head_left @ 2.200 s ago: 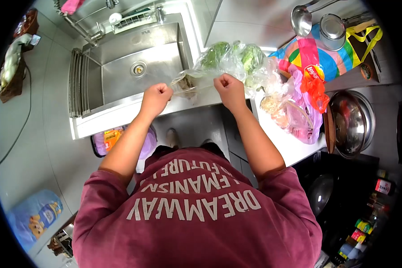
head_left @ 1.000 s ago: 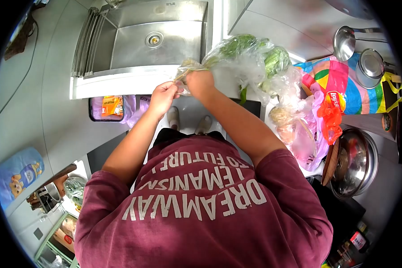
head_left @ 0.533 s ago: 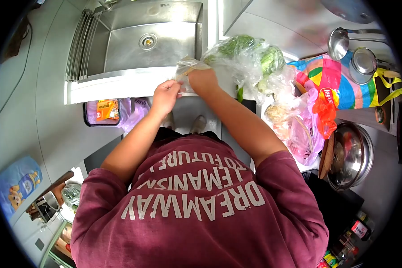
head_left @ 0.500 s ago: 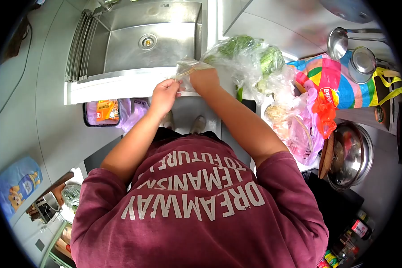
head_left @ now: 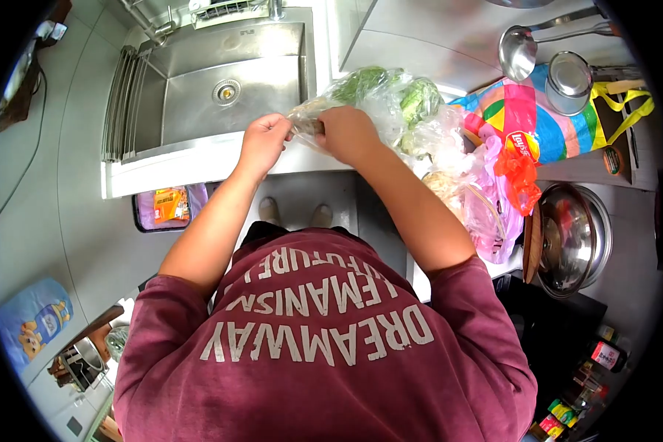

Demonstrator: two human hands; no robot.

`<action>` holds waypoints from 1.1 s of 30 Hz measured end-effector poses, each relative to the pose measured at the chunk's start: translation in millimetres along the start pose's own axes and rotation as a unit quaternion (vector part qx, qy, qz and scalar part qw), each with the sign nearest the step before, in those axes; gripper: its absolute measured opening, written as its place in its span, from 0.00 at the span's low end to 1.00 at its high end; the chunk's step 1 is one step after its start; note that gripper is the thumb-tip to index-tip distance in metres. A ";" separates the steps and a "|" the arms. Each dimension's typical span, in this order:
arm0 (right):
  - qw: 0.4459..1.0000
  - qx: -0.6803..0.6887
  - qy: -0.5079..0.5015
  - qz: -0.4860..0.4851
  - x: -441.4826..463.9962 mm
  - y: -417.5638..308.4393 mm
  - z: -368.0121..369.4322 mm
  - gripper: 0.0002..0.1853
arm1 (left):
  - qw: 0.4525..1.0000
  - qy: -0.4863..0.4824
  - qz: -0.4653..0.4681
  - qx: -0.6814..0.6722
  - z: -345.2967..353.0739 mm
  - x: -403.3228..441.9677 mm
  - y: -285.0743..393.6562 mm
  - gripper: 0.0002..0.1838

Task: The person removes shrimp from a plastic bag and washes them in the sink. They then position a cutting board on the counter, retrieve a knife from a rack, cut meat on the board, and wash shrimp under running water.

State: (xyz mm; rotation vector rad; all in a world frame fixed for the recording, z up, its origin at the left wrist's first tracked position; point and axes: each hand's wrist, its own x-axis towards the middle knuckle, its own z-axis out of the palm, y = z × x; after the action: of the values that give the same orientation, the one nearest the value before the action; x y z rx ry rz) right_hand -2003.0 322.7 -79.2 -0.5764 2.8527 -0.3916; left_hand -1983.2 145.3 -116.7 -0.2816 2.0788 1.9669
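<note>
Clear plastic bag (head_left: 304, 121), thin and crumpled, is between my two hands at half past eleven in my view, above the white counter (head_left: 177, 163). Something brownish shows through it, but the folds and glare keep me from making out what. My left hand (head_left: 266, 141), at eleven o'clock, is curled nearly closed, thumb and fingertips pinching one end of the plastic. My right hand (head_left: 349, 136), at twelve, is bent into a loose fist against the bag's other side; its back covers most of its fingers, so I cannot tell exactly how they grip. Toward half past twelve, plastic overlaps plastic, and where my bag ends and the bagged greens (head_left: 365, 82) begin is hard to see. The sink (head_left: 191, 110) lies between ten and eleven, its faucet (head_left: 149, 28) cut off at the top. At two o'clock a round steel ladle (head_left: 569, 72) hides part of a colourful bag (head_left: 556, 129). At four, bottles (head_left: 606, 355) sit by the dark rim, their labels too small to read.
</note>
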 end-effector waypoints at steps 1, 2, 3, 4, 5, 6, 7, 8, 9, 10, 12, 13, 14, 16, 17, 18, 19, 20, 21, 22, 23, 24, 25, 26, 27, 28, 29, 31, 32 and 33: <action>1.000 0.007 0.011 0.006 0.2 2.8 -0.8 0.09 | 1.000 -0.004 0.003 0.010 0.7 3.7 1.7 0.10; 1.000 0.016 0.021 0.012 -1.5 5.9 2.5 0.09 | 1.000 -0.007 0.004 0.020 0.4 6.3 0.4 0.10; 0.999 0.024 0.030 0.020 -4.9 9.0 6.1 0.09 | 0.999 -0.013 0.005 0.031 2.7 7.0 -1.4 0.10; 0.999 0.012 0.043 0.022 -8.8 10.4 9.4 0.09 | 0.999 -0.014 -0.003 0.036 8.2 6.6 -2.9 0.10; 0.998 -0.002 0.058 0.021 -10.4 10.8 12.2 0.09 | 0.999 -0.014 -0.008 0.040 14.5 6.7 -4.4 0.10; 0.997 -0.016 0.073 0.017 -9.0 12.4 13.8 0.09 | 0.999 -0.010 -0.012 0.044 18.9 7.5 -5.8 0.10; 0.997 -0.012 0.071 0.018 -4.9 18.1 18.4 0.09 | 0.999 -0.001 0.014 0.048 21.9 8.2 -11.2 0.11; 0.997 -0.006 0.067 0.021 -3.0 25.2 25.1 0.10 | 0.998 -0.002 0.017 0.060 22.6 8.0 -18.0 0.11; 0.997 0.000 0.065 0.029 -6.4 28.7 25.2 0.10 | 0.997 -0.007 0.020 0.074 23.8 6.5 -20.5 0.11; 0.998 0.010 0.062 0.025 -8.9 33.8 22.6 0.10 | 0.996 -0.011 0.028 0.086 25.6 9.7 -20.0 0.11; 0.998 0.031 0.051 0.008 -14.5 39.3 15.5 0.10 | 0.998 -0.007 0.004 0.062 27.4 10.3 -16.7 0.11; 0.998 0.049 0.047 0.004 -22.2 35.8 6.1 0.10 | 0.999 -0.005 -0.011 0.050 28.1 7.5 -15.9 0.11; 0.997 0.065 0.044 0.000 -30.1 32.3 -6.5 0.09 | 0.999 -0.007 -0.011 0.048 28.4 6.9 -14.5 0.11; 0.999 0.034 0.021 0.000 -34.8 31.0 -13.3 0.09 | 0.999 -0.007 -0.007 0.043 27.8 6.7 -9.0 0.11; 1.000 -0.012 -0.001 0.008 -37.3 32.4 -8.3 0.09 | 0.999 -0.008 -0.005 0.044 28.4 5.3 -6.9 0.11; 0.998 -0.057 -0.021 0.017 -39.0 32.5 -7.0 0.08 | 0.999 -0.008 -0.002 0.046 30.0 4.3 -2.0 0.11; 0.999 -0.050 0.008 0.016 -40.2 32.3 -7.1 0.09 | 0.999 -0.010 0.001 0.048 31.7 3.9 1.4 0.11; 0.998 -0.043 0.040 0.014 -39.5 32.0 -8.7 0.10 | 0.999 -0.005 -0.002 0.044 32.2 6.1 3.7 0.11; 0.997 -0.038 0.071 0.011 -38.5 30.0 -13.9 0.12 | 0.999 0.002 -0.004 0.039 31.1 8.6 6.0 0.11; 0.996 0.033 0.081 -0.017 -39.2 30.1 -21.3 0.11 | 0.999 0.009 -0.007 0.034 29.0 9.1 6.8 0.11; 0.990 0.103 0.090 -0.045 -41.1 32.3 -31.6 0.10 | 1.000 0.009 -0.011 0.027 26.7 8.8 6.7 0.11; 0.977 0.172 0.100 -0.073 -43.4 35.5 -38.8 0.10 | 1.000 0.008 -0.014 0.021 24.4 8.9 7.0 0.11; 0.960 0.261 0.099 -0.022 -44.8 41.2 -38.3 0.10 | 1.000 0.007 -0.016 0.014 22.5 9.8 8.5 0.11; 0.933 0.347 0.096 0.027 -45.2 47.5 -34.4 0.11 | 1.000 0.002 -0.016 0.016 20.9 9.9 9.3 0.11; 0.895 0.429 0.091 0.076 -44.7 50.6 -32.9 0.12 | 1.000 -0.002 -0.018 0.017 19.2 8.5 8.3 0.11; 0.852 0.507 0.109 0.071 -43.2 53.0 -32.0 0.12 | 1.000 -0.005 -0.020 0.019 16.9 6.4 6.1 0.11; 0.802 0.580 0.127 0.065 -41.5 54.8 -32.2 0.13 | 1.000 -0.003 -0.027 0.002 14.5 3.8 3.3 0.11; 0.711 0.688 0.139 0.041 -37.5 54.5 -39.6 0.14 | 0.999 0.003 -0.038 -0.032 8.4 -0.8 -2.4 0.12; 0.700 0.699 0.143 0.039 -33.5 52.0 -44.3 0.13 | 0.998 0.004 -0.043 -0.042 3.9 -2.5 -6.1 0.11; 0.688 0.710 0.146 0.036 -28.0 49.2 -48.6 0.13 | 0.998 0.006 -0.048 -0.051 -1.1 -4.6 -9.0 0.11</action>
State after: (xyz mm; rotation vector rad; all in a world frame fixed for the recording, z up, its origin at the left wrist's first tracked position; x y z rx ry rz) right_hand -2007.1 388.3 -43.7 -0.0213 1.7802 -2.4095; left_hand -1976.0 143.4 -123.7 -0.4071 1.9367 2.0208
